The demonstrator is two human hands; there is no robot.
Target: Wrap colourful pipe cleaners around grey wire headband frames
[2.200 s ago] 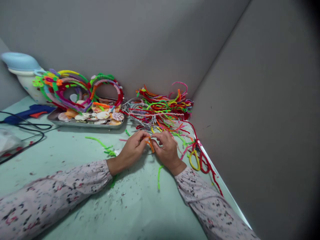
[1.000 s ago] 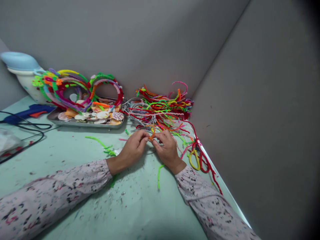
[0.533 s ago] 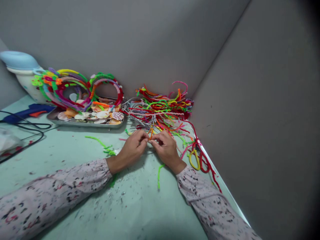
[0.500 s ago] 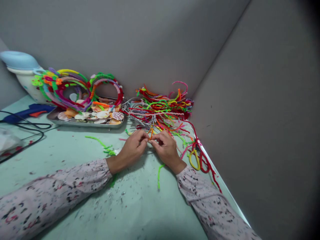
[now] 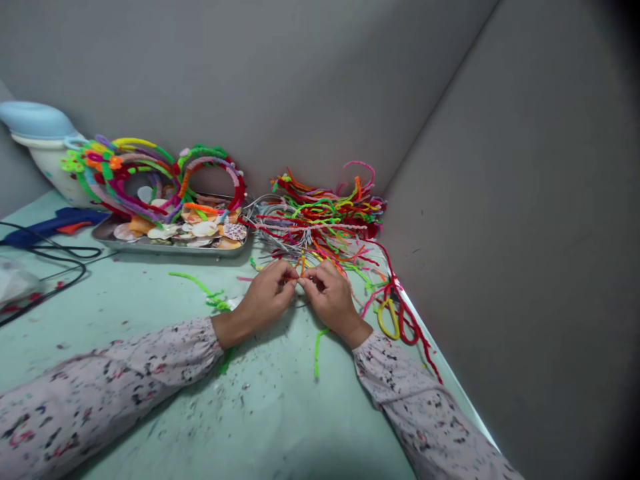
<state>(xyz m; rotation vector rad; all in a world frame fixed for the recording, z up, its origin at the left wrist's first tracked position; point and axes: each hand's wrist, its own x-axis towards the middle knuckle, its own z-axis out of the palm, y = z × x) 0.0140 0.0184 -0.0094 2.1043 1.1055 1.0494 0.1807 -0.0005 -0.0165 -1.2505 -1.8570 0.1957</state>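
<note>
Between my two hands, an orange pipe cleaner shows, bent into a narrow loop above the fingertips. My left hand pinches it from the left with thumb and forefinger. From the other side my right hand pinches it too, the fingertips of both hands almost touching. A thin grey wire ring shows partly just beneath the hands. Beyond them lies a heap of coloured pipe cleaners. Pieces of green pipe cleaner lie on the table: one left of my left hand, another below my right wrist.
A metal tray holds shells and colourful wrapped headbands. Left of it are a blue glue gun, black cables and a white bin with a blue lid. Scissors lie near the right edge, beside a grey wall.
Both hands stay in place, still pinching the orange pipe cleaner. Its loop looks slightly wider now, and the fingertips have shifted a little.
</note>
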